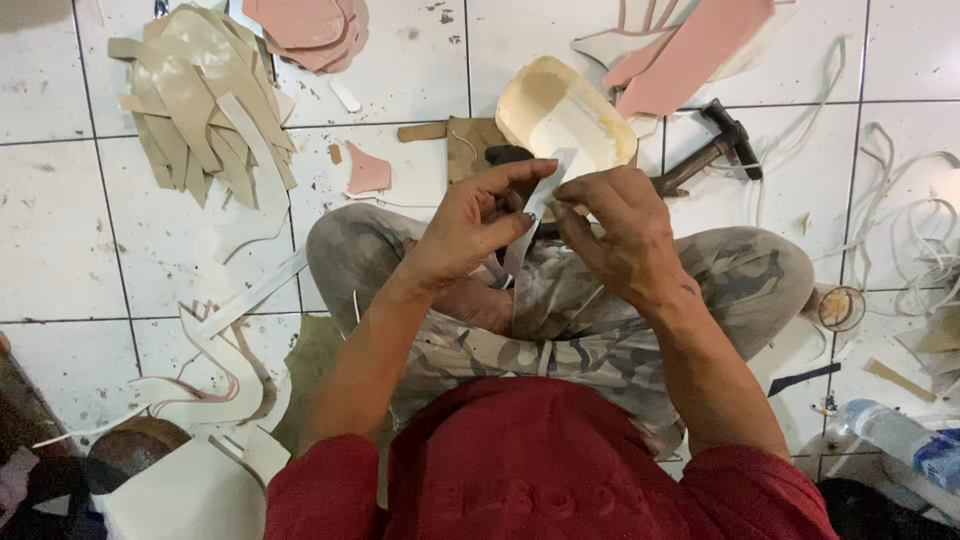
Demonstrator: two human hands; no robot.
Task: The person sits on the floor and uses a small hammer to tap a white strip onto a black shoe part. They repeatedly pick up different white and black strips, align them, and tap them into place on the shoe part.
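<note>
I sit cross-legged on a white tiled floor in camouflage trousers and a red top. My left hand (470,225) and my right hand (612,235) are raised together over my lap, both pinching one thin white strip (540,205) of sheet material. The strip runs upright between my fingertips, and its lower end hangs down toward my knees. My left thumb and forefinger grip its left edge; my right fingers press its top right edge.
A cream shallow tray (565,110) and a hammer (712,150) lie just beyond my hands. A beige pile of cut pieces (205,100) sits far left, pink pieces (310,30) at the top, white offcuts (225,370) at left, a plastic bottle (905,440) at lower right.
</note>
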